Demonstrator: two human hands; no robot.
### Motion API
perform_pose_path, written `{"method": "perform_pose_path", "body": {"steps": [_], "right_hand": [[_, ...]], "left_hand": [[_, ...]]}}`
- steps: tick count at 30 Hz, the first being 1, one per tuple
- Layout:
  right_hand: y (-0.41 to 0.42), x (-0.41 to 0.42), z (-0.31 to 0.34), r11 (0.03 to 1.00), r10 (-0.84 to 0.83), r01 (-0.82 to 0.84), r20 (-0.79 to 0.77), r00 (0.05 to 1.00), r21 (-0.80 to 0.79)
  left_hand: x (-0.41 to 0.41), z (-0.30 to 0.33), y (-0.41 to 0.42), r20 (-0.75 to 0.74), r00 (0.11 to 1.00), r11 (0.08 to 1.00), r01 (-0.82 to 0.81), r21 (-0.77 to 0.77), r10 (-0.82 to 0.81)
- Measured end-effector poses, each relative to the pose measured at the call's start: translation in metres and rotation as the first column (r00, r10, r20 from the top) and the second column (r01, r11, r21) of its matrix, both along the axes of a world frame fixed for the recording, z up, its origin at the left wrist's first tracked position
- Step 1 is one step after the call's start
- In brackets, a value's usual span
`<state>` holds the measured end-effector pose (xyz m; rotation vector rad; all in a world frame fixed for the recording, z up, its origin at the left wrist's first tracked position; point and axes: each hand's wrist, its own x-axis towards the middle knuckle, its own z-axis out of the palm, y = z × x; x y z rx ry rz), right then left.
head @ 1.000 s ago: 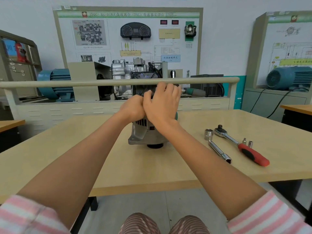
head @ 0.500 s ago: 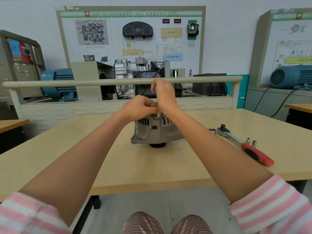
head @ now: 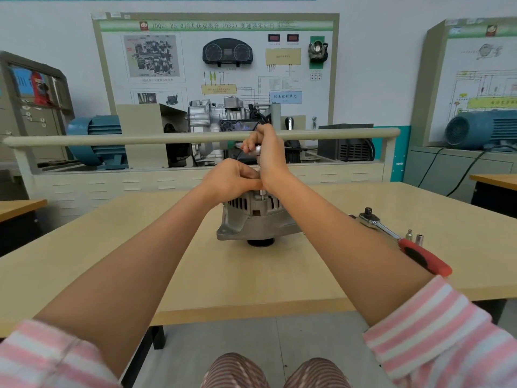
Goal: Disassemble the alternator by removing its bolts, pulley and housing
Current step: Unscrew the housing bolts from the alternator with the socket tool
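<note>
Right hand: raised above the alternator, the right hand (head: 267,152) curls its fingers round a slim metal tool (head: 260,175) standing upright over the housing.
Left hand: the left hand (head: 233,177) is curled beside the tool shaft on the alternator's top; what it pinches cannot be told.
Bench: pale wooden bench (head: 84,261); the red-handled chrome ratchet wrench (head: 402,242) lies toward the right edge, two small metal sockets (head: 414,236) just beside it.
Room: a gearbox training board (head: 215,65) and blue electric motors (head: 95,138) stand behind a cream rail.
Hidden: the tool's tip and the bolt are covered by the hands.
Alternator: the grey cast-aluminium alternator with slotted vents (head: 251,219) sits mid-bench, dark pulley underneath.
</note>
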<state>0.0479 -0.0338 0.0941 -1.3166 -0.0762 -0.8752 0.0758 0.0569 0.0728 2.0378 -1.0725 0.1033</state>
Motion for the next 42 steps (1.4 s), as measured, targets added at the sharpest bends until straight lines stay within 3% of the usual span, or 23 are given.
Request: {"method": "perform_pose_path", "body": {"steps": [6,8,9,11,12,14,18,21,26,30,32,35,37,39,42], "right_hand": [[0.005,0.001,-0.009,0.963,-0.25,0.251,0.026,0.968,-0.095],[0.01,-0.002,-0.012,0.899,-0.36,0.362,0.056,0.931,-0.246],[0.011,-0.003,-0.014,0.792,-0.467,0.458,0.083,0.881,-0.404],[0.011,-0.005,-0.02,0.39,-0.714,0.598,0.18,0.676,-0.7],[0.009,-0.006,-0.022,0.238,-0.793,0.596,0.202,0.575,-0.767],[0.008,-0.01,-0.024,0.12,-0.862,0.577,0.203,0.464,-0.808],[0.011,-0.013,-0.027,0.037,-0.875,0.578,0.253,0.414,-0.815],[0.012,-0.01,-0.024,0.116,-0.846,0.56,0.214,0.488,-0.82],[0.006,-0.003,-0.018,0.461,-0.668,0.554,0.139,0.731,-0.693],[0.003,-0.002,-0.01,0.869,-0.346,0.328,0.019,0.938,-0.37],[0.001,-0.002,-0.004,0.982,-0.144,0.138,-0.034,0.989,-0.13],[-0.006,0.0,0.005,0.964,0.211,-0.207,-0.007,0.977,0.164],[-0.01,0.0,0.007,0.925,0.315,-0.303,-0.018,0.949,0.229],[-0.01,0.0,0.006,0.936,0.292,-0.28,-0.026,0.956,0.213],[-0.004,0.0,0.003,0.985,0.126,-0.124,-0.009,0.992,0.123]], "left_hand": [[0.0,0.0,0.0,0.003,0.998,0.998,-0.055,0.01,0.055],[0.002,0.0,0.0,0.008,0.996,0.995,-0.093,0.021,0.093],[0.004,0.0,0.0,0.024,0.994,0.993,-0.111,0.029,0.111],[0.006,0.0,-0.003,0.089,0.984,0.984,-0.163,0.071,0.157],[0.006,0.0,-0.004,0.115,0.976,0.976,-0.196,0.092,0.185],[0.005,0.001,-0.005,0.13,0.969,0.967,-0.227,0.114,0.212],[0.001,0.002,-0.006,0.124,0.973,0.97,-0.21,0.119,0.195],[-0.001,0.002,-0.004,0.126,0.977,0.977,-0.186,0.105,0.172],[-0.003,0.002,-0.002,0.086,0.991,0.989,-0.113,0.091,0.105],[-0.004,0.002,0.0,0.029,0.998,0.997,-0.049,0.058,0.047],[-0.004,0.002,0.002,0.004,1.0,0.999,-0.004,0.042,0.004],[-0.002,0.002,0.005,-0.047,0.998,0.999,0.043,0.008,-0.043],[-0.001,0.003,0.005,-0.071,0.995,0.998,0.063,-0.008,-0.064],[0.001,0.003,0.004,-0.088,0.994,0.998,0.067,-0.02,-0.069],[0.001,0.003,0.001,-0.083,0.995,0.998,0.06,-0.022,-0.062]]}}
